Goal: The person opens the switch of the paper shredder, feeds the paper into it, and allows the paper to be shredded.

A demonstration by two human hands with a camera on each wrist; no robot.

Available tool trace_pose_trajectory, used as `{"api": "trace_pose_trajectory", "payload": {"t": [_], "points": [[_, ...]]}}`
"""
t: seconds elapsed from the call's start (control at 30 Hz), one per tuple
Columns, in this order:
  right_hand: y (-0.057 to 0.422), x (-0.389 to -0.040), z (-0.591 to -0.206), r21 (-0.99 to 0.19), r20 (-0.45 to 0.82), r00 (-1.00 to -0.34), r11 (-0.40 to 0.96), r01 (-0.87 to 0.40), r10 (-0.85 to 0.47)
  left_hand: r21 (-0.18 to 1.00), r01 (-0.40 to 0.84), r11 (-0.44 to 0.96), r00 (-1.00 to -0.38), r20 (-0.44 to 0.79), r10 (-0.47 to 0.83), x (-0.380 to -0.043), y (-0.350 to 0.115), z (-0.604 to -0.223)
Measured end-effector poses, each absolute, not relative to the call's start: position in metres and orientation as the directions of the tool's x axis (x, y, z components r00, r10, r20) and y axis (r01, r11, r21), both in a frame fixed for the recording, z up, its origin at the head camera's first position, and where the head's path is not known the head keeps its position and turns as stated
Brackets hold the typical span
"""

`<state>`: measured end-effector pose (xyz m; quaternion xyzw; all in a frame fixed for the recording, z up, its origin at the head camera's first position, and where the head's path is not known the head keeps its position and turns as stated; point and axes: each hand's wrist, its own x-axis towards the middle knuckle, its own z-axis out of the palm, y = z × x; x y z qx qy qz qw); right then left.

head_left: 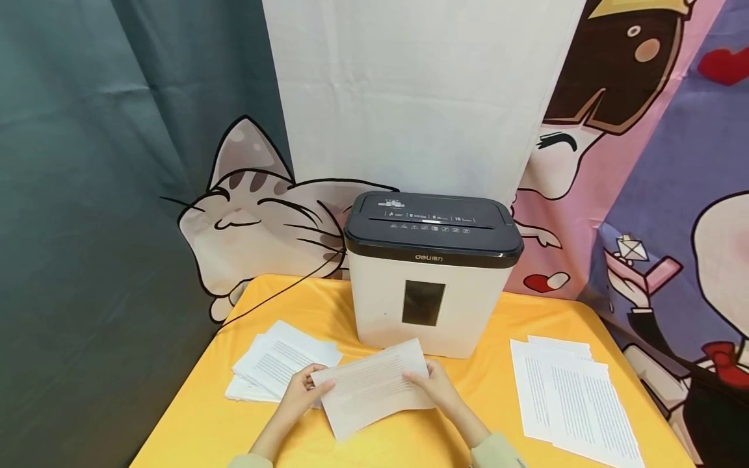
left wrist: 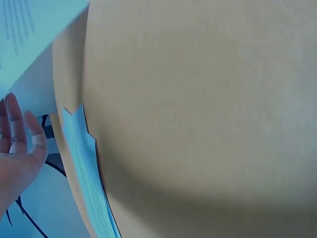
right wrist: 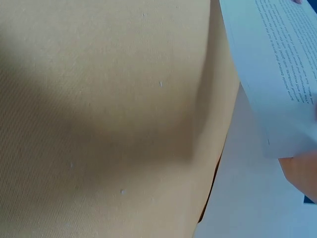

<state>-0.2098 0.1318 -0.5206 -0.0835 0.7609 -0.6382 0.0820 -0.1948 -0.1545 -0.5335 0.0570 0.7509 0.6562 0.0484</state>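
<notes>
A printed sheet of paper point(head_left: 374, 393) is held up, tilted, above the table in front of the shredder. At its left edge my left hand point(head_left: 305, 389) pinches it with the thumb on top; in the left wrist view that hand point(left wrist: 20, 136) shows beneath the sheet point(left wrist: 37, 37). My right hand point(head_left: 435, 387) pinches the opposite edge, thumb over the print. Only part of the right hand point(right wrist: 302, 173) enters the right wrist view, beside the sheet point(right wrist: 270, 74). The paper shredder point(head_left: 374, 299) stands upright behind, white with a black top and a slot across it.
On the left of the yellow table point(head_left: 193, 422) lies a loose stack of printed sheets point(head_left: 269, 364), partly behind my left hand. Several more sheets point(head_left: 576, 403) overlap at the right. A dark cord point(head_left: 275, 294) runs left from the shredder. Printed cloth point(head_left: 421, 91) hangs behind.
</notes>
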Motion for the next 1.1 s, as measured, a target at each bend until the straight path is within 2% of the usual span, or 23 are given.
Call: {"api": "trace_pose_trajectory", "payload": {"t": [0.23,0.6,0.73,0.93,1.1], "points": [[0.134,-0.207,-0.508,-0.996,-0.034,-0.991,0.081,0.024,-0.126,0.998,0.009,0.068,-0.987,-0.002,0.160,-0.204,-0.145,-0.540],[0.138,-0.210,-0.518,-0.999,0.030,-0.991,0.023,-0.033,-0.132,0.998,0.023,0.053,-0.984,0.013,0.180,-0.209,-0.124,-0.528],[0.139,-0.209,-0.516,-1.000,0.027,-0.989,0.007,-0.029,-0.143,0.997,0.017,0.077,-0.990,0.007,0.138,-0.209,-0.118,-0.527],[0.140,-0.210,-0.517,-1.000,0.030,-0.987,0.001,-0.030,-0.156,0.991,-0.033,0.129,-0.999,-0.034,0.007,-0.209,-0.111,-0.529],[0.142,-0.210,-0.517,-0.999,0.032,-0.983,0.020,-0.036,-0.183,0.986,-0.051,0.161,-0.999,-0.048,-0.019,-0.208,-0.112,-0.529]]}}
